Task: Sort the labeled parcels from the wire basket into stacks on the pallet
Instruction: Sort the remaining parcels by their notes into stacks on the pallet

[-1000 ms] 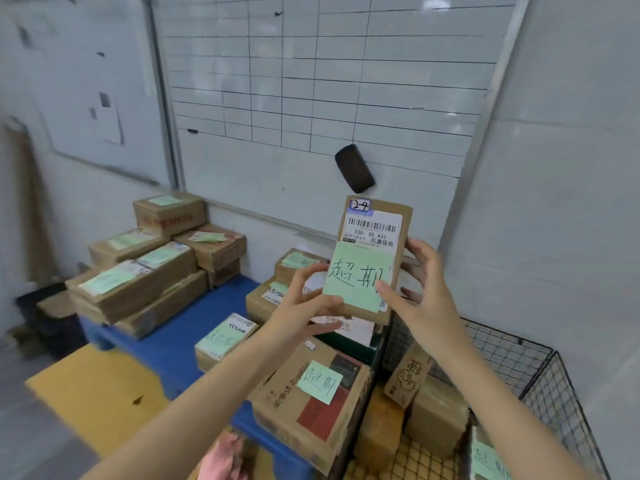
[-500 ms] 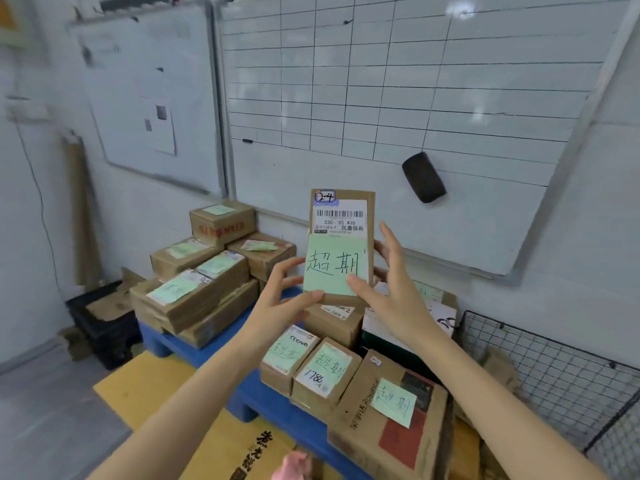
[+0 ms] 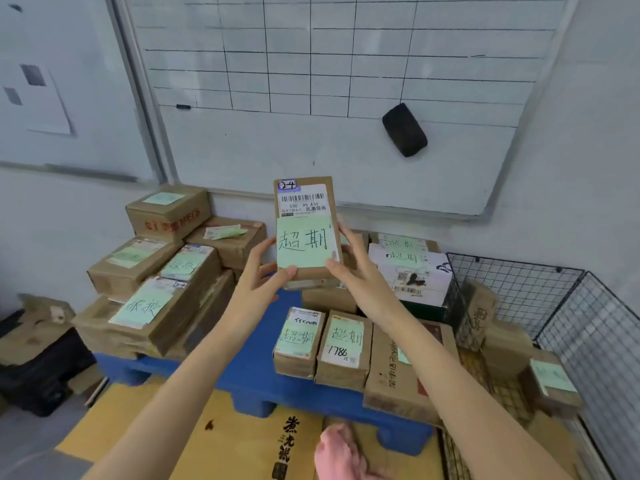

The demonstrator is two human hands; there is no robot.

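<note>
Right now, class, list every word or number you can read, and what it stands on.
"超期": green note on the held parcel.
"2-4": its corner sticker.
"530 D5 A35", "民惠佳苑": its white label.
"超期", "1786": note on a pallet parcel.
"超期": slip on its left neighbour.
Left-stack notes, red box print: too blurred.

held parcel (image 3: 304, 230) "超期", "2-4", "530"

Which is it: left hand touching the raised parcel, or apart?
Touching. In the head view the left hand pinches the parcel at its lower left corner, thumb on the front.
</note>
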